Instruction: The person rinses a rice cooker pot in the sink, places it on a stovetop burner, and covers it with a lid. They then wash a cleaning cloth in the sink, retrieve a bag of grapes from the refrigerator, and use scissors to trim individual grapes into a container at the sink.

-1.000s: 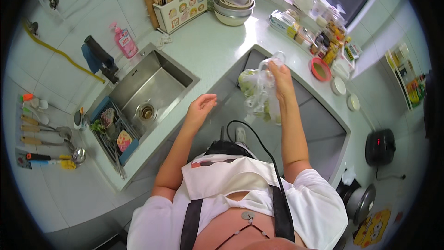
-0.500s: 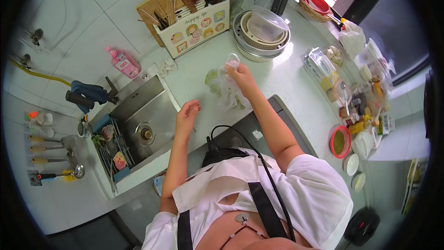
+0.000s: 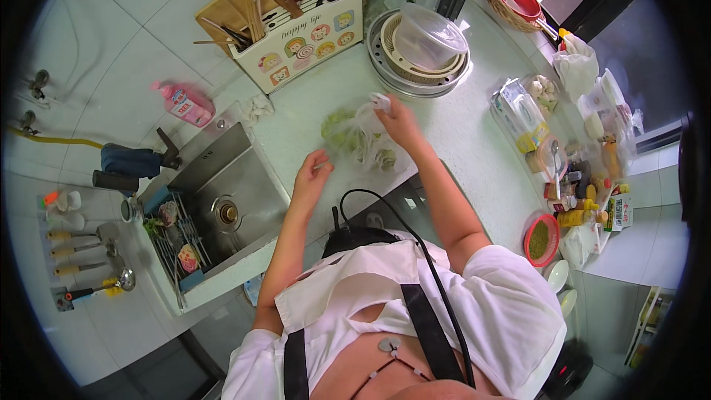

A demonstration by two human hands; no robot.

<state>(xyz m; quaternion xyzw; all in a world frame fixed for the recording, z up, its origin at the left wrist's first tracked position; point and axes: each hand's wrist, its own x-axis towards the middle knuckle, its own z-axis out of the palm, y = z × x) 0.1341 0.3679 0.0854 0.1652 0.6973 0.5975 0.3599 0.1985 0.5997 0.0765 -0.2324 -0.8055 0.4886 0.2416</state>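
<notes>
A thin clear plastic bag (image 3: 364, 127) with pale green leafy vegetables (image 3: 337, 127) inside rests on the white counter, its body sagging onto the surface. My right hand (image 3: 401, 124) is closed round the gathered top of this bag. To the left of it, near the counter's front edge, my left hand (image 3: 312, 176) holds nothing; its fingers are loosely bent and apart, short of the bag.
Left is a steel sink (image 3: 255, 170) with a dish rack (image 3: 176, 241). Behind stand a knife holder (image 3: 304, 48) and stacked bowls and strainers (image 3: 418, 52). Along the right sit a plastic-wrapped package (image 3: 516, 115), seasoning bottles (image 3: 581, 200) and a red bowl (image 3: 541, 241).
My right hand has shifted slightly right and nearer with the bag's top. My left hand has moved a little right, toward the bag. The view has turned slightly.
</notes>
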